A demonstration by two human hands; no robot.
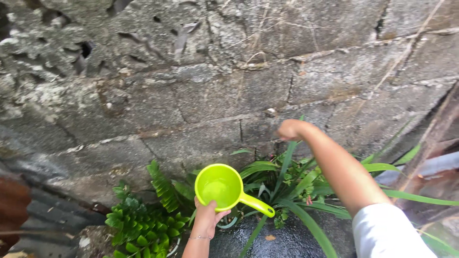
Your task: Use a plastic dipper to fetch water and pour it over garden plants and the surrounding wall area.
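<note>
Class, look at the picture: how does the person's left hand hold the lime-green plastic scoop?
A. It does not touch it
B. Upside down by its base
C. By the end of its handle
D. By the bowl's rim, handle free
D: the left hand grips the rim of the lime-green plastic scoop, whose handle juts free.

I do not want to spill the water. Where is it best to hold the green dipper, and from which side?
Probably grip the handle of the green dipper, coming from the lower right where it sticks out free. The left hand now pinches only the bowl's near rim from below; the long, tapered handle should give firmer control of the tilt.
</note>
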